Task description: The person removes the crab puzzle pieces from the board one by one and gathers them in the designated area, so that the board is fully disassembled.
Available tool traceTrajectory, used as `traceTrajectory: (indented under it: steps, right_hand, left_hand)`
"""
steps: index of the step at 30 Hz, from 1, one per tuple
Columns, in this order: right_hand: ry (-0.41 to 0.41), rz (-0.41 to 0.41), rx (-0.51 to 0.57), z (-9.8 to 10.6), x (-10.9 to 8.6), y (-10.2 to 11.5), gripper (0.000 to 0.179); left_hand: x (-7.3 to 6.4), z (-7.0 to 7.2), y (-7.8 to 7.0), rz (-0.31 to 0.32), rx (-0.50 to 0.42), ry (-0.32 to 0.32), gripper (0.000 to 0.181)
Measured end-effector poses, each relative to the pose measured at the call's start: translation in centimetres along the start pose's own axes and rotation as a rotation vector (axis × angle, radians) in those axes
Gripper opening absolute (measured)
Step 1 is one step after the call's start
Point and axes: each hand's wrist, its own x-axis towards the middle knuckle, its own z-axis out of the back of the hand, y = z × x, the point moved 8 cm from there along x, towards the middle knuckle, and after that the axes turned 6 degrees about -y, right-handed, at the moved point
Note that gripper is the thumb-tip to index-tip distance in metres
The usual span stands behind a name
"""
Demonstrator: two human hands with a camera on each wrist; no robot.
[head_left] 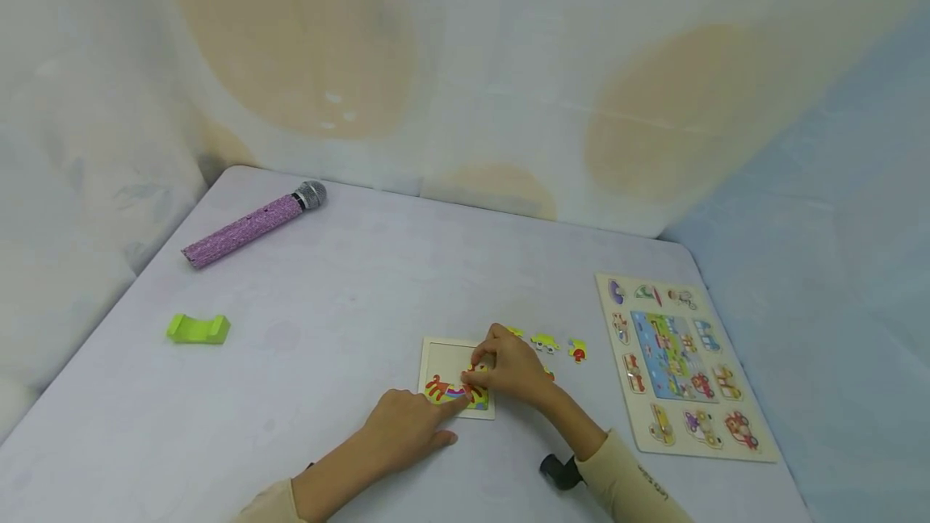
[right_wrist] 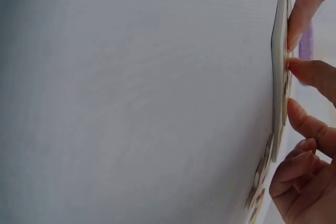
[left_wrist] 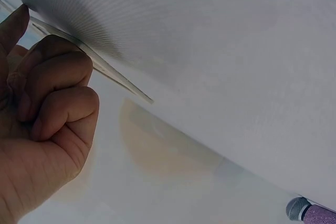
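Note:
A small square puzzle board (head_left: 436, 357) lies on the table, with red, yellow and multicoloured pieces filling its lower part. My left hand (head_left: 403, 430) presses the fitted pieces with its index finger extended; the left wrist view shows its other fingers curled and holding nothing. Over the board's right side, my right hand (head_left: 512, 366) pinches a puzzle piece (head_left: 477, 367) between thumb and index finger, mostly hidden by the fingers. In the right wrist view the board (right_wrist: 278, 66) appears edge-on, fingertips touching its top. Several loose puzzle pieces (head_left: 545, 343) lie beyond and right of the right hand.
A larger picture puzzle board (head_left: 614, 361) lies at the right table edge. At the back left is a purple glittery microphone (head_left: 247, 228), with a light green curved block (head_left: 198, 330) in front of it. Fabric walls (head_left: 501, 103) stand around the table.

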Motion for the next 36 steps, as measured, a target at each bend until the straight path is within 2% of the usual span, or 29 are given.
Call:
traceTrajectory:
  steps: [4,10,13,20,23,26,32,36]
  right_hand:
    - [-0.013,0.034,-0.081,-0.1,0.0,0.6,0.023]
    - [-0.065,0.153,-0.268,0.1,-0.3,1.8,0.023]
    - [-0.099,0.187,-0.294,0.2,-0.4,2.0,0.023]
    - [-0.158,0.235,-0.241,0.6,-0.7,2.2,0.018]
    - [-0.205,0.275,-0.199,1.3,-0.8,2.5,0.015]
    - [-0.214,0.293,-0.166,1.8,-0.9,2.5,0.014]
    - [-0.125,0.175,-0.123,2.2,-0.7,0.9,0.028]
    - [-0.058,0.115,-0.049,2.4,-1.1,0.1,0.031]
  left_hand:
    - [-0.1,0.0,-0.1,-0.004,0.007,-0.009,0.046]
    - [-0.1,-0.1,-0.1,-0.002,0.012,-0.009,0.048]
    - [0.0,-0.2,-0.2,-0.001,0.013,-0.013,0.048]
    - [0.1,-0.2,-0.1,-0.007,0.032,-0.009,0.046]
    - [0.2,-0.2,-0.1,-0.009,0.030,0.000,0.045]
    - [0.2,-0.2,-0.1,-0.008,0.021,0.015,0.044]
    - [0.3,-0.4,-0.1,0.000,-0.015,0.039,0.045]
    - [0.3,-0.3,0.0,0.008,-0.011,0.041,0.047]
